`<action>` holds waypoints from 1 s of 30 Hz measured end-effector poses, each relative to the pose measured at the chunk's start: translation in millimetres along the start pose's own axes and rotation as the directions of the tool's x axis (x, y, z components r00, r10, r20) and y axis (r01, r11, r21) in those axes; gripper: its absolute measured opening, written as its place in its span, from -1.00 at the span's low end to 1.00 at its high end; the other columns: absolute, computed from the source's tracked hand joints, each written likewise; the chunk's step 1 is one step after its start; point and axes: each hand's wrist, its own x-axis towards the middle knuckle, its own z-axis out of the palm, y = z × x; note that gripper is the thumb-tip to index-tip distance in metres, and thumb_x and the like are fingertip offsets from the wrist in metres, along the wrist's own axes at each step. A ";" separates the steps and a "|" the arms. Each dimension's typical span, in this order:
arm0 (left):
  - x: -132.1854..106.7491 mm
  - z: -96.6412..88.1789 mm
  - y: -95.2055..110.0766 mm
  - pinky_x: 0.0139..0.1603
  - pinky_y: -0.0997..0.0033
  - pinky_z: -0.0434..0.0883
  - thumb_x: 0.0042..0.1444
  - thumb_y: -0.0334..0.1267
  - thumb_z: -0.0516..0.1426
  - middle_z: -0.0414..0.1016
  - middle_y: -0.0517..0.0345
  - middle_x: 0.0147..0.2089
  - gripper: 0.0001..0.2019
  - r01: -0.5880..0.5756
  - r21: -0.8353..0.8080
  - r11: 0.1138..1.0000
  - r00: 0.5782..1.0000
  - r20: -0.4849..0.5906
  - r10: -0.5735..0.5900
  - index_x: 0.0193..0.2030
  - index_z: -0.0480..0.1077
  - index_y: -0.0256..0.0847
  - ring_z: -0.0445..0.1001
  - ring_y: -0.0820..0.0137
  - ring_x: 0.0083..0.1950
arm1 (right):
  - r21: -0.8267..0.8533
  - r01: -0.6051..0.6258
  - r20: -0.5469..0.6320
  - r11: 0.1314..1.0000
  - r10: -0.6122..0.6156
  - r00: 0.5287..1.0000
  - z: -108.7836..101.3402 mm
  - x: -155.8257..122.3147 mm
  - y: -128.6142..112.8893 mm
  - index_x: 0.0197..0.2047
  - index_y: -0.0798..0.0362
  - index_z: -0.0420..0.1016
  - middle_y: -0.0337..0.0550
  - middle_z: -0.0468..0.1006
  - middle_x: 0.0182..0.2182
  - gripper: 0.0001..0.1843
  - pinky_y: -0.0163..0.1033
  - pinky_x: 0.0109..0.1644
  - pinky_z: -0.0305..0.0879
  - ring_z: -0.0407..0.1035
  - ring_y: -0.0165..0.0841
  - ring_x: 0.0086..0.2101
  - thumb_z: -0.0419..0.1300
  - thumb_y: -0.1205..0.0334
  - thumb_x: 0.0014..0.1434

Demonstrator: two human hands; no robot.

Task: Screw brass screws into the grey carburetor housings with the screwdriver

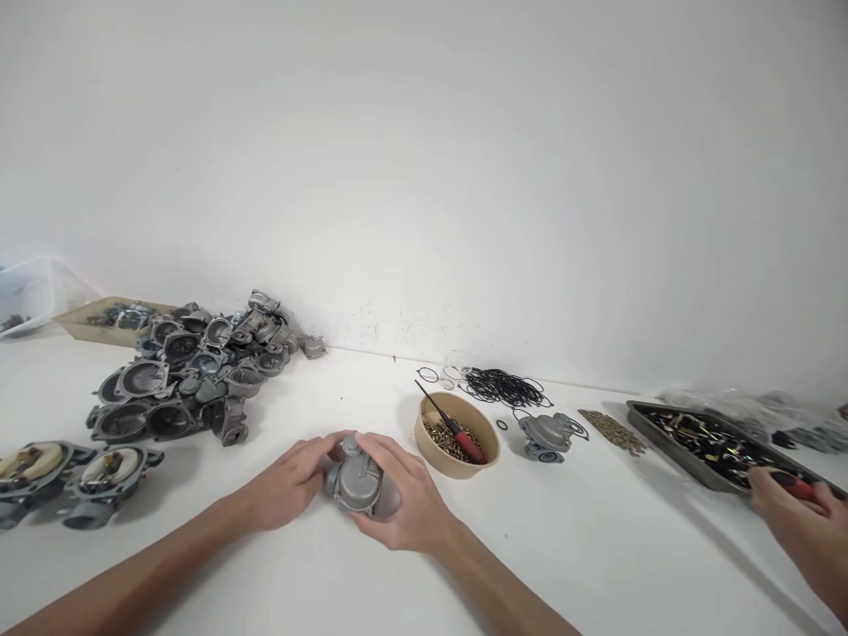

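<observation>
A grey metal carburetor, its rounded bowl facing up, sits low over the white table between my two hands. My left hand closes on its left side, with the fingertips near the top edge. My right hand wraps round the right side, thumb below and fingers across the top. Just right of my right hand stands a round cardboard bowl of small brass-coloured screws. A screwdriver with a red and black handle lies in it. The carburetor's underside is hidden.
Carburetor bowls are heaped at left, near two open carburetors. Black rubber rings, another carburetor and loose screws lie at right. Beyond, a co-worker's hand holds a red-handled tool beside a metal tray.
</observation>
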 end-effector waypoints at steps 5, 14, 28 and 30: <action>-0.9 -6.9 9.3 0.37 0.12 0.45 0.39 -0.40 -0.01 0.58 0.08 0.26 -0.39 0.072 -0.043 0.996 0.997 0.023 -0.071 0.53 0.16 0.09 0.53 0.18 0.28 | -0.325 0.071 -0.331 0.943 -0.184 0.926 -44.8 6.0 9.7 0.49 -0.11 0.27 0.09 0.62 0.19 -0.11 0.10 0.16 0.62 0.60 0.04 0.13 0.41 0.22 0.13; -2.1 -5.9 16.8 0.32 0.10 0.48 0.31 -0.46 0.04 0.63 0.08 0.20 -0.54 -0.139 0.142 0.980 0.990 0.030 0.136 0.24 0.48 0.01 0.56 0.14 0.24 | -0.314 -0.703 -0.945 0.638 -0.135 0.300 -213.7 -63.6 71.5 0.43 0.20 0.33 0.31 0.47 0.29 -0.06 0.10 0.18 0.57 0.49 0.16 0.20 0.49 -0.04 0.10; -4.8 -6.0 24.7 0.27 0.08 0.49 0.28 -0.52 0.03 0.58 0.05 0.20 -0.57 -0.229 0.260 0.938 0.972 0.105 0.209 0.15 0.50 -0.01 0.55 0.12 0.20 | 0.034 -0.943 -0.880 0.332 0.458 0.129 -227.0 -148.1 153.5 0.09 0.03 0.59 0.17 0.64 -0.11 -0.21 0.39 0.05 0.42 0.52 0.19 -0.08 0.47 -0.09 -0.23; -5.4 -5.9 24.7 0.28 0.06 0.48 0.29 -0.52 0.03 0.57 0.03 0.22 -0.57 -0.234 0.266 0.935 0.971 0.112 0.211 0.16 0.49 -0.02 0.55 0.11 0.21 | 0.007 -0.938 -0.872 0.348 0.462 0.165 -223.8 -148.8 158.3 0.09 0.02 0.57 0.13 0.62 -0.09 -0.25 0.32 0.07 0.42 0.51 0.11 -0.07 0.45 -0.08 -0.19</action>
